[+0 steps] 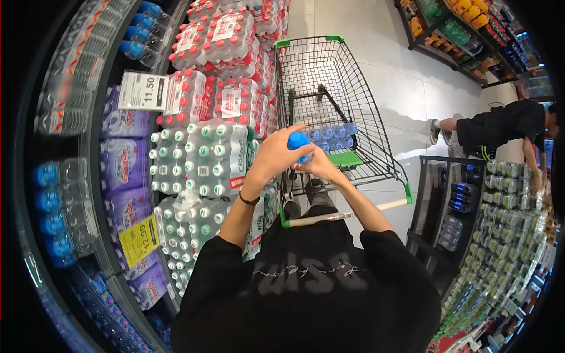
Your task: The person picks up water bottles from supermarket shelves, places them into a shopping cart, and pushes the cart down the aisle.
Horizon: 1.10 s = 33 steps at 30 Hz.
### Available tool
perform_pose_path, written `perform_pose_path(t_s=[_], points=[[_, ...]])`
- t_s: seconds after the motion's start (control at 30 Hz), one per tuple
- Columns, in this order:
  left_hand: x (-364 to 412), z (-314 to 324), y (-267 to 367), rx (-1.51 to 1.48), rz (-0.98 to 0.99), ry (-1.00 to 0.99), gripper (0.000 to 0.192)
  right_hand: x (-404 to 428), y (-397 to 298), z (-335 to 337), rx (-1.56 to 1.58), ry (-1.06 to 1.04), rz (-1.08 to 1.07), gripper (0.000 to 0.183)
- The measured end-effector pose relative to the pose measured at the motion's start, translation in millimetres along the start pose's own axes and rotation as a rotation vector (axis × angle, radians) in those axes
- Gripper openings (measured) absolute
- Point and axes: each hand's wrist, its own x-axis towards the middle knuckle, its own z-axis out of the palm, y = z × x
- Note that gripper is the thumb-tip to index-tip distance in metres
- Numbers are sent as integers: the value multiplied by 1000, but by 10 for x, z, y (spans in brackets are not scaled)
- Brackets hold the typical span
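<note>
Both hands hold one plastic bottle with a blue cap (298,141) above the near end of a wire shopping cart (371,101). My left hand (274,154) wraps around the capped upper part from the left, a dark band on its wrist. From the right, my right hand (318,165) grips the bottle lower down; most of its body is hidden by the fingers. Beyond the hands, a pack of blue-capped water bottles (337,132) lies in the cart beside a green plastic flap (344,159). The cart's handlebar (366,211) crosses close to my body.
Stacked packs of red-capped bottles (227,37) and white-capped bottles (207,161) line the cart's left side. Shelves with purple packs (126,163) stand farther left. At right, a person in black (501,128) bends beside stacked drinks (503,234); another drinks shelf (459,39) stands beyond.
</note>
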Motion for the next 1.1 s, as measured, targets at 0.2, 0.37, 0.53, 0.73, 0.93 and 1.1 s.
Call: perform_pose_path(t_s=[0.2,0.37,0.53,0.73,0.93,1.1], points=[[1120,560,-583,173,-121,-62,53,909,843,-898,-273,53,-24,58],[1799,917,-1427,253,-152,22,36,1799,1481,-1281,-514,-80,-127,55],[2255,1333,-1987,345,-274,41,38,2377,2234,-1489,-620,-95,-7,66],[2458,1897,-2473,330,-310,35,41,2662,3352,-1617,-223,27,265,59],[2187,2262,-3039,363,-385,23,48,2625,3881,-1281,-47,41,387,54],[2031,2448,-3146,453,-430,40,59,2625,3995,-1133,-149,-9,423,47]])
